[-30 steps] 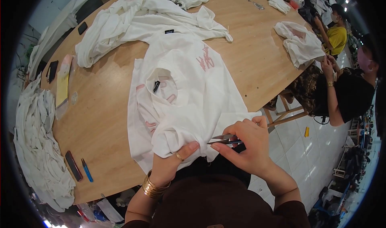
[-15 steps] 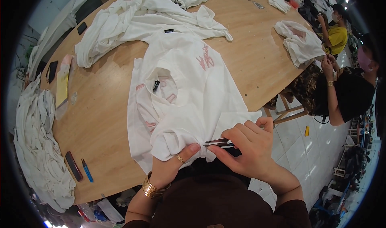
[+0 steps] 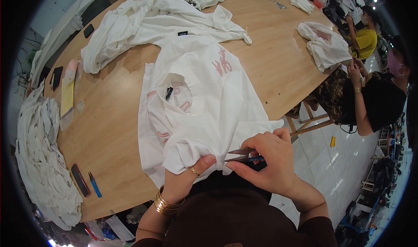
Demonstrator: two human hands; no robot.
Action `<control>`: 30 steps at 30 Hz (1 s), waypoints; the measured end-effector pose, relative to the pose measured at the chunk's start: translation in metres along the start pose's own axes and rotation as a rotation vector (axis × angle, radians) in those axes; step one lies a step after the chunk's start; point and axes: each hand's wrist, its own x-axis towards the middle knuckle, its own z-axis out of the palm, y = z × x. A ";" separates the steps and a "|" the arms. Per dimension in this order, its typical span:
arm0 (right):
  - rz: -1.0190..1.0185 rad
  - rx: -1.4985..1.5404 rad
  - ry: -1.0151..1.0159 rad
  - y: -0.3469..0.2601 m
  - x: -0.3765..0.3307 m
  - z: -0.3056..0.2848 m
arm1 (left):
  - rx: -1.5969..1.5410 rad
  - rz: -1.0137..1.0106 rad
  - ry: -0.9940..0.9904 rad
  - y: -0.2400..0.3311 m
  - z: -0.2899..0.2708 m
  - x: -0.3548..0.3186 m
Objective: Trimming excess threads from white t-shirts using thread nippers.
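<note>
Your left hand (image 3: 185, 177) pinches the bunched hem of the white cotton T-shirt with pink lettering (image 3: 204, 103) at the near edge of the round wooden tabletop (image 3: 278, 64). Your right hand (image 3: 270, 160), just right of it, grips small metal thread snips (image 3: 244, 155), blades pointing left along the hem.

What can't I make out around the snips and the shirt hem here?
- Head view: the blade tips of the thread snips are hidden by the white T-shirt.
- Their handle is covered by the right hand.
- The left hand has its fingers tucked under the fabric.
</note>
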 end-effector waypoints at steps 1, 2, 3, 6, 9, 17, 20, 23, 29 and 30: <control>0.025 0.043 -0.018 0.000 0.000 0.000 | 0.006 0.005 0.009 0.000 0.001 0.000; 0.024 0.044 -0.018 0.000 0.000 0.001 | 0.012 0.009 0.018 0.000 0.001 0.000; -0.001 0.015 -0.001 0.001 0.000 0.002 | 0.013 0.010 0.018 0.001 0.001 0.000; -0.024 -0.016 0.017 0.001 0.000 0.003 | -0.008 -0.014 0.017 0.001 0.002 -0.001; -0.022 -0.023 0.018 0.000 -0.001 0.002 | -0.016 0.006 0.030 0.002 0.003 -0.001; 0.012 0.071 0.039 0.003 -0.002 0.006 | -0.294 -0.159 0.078 0.001 0.008 0.001; 0.085 0.153 -0.040 0.006 -0.005 0.006 | -0.308 -0.170 0.058 0.000 0.006 0.001; 0.157 0.230 -0.067 0.007 -0.007 0.008 | -0.316 -0.153 0.105 -0.001 0.007 0.000; 0.251 0.378 -0.084 0.008 -0.011 0.009 | -0.153 -0.038 -0.001 0.003 0.005 -0.002; 0.250 0.377 -0.097 0.008 -0.012 0.008 | -0.152 -0.038 -0.001 0.003 0.005 -0.002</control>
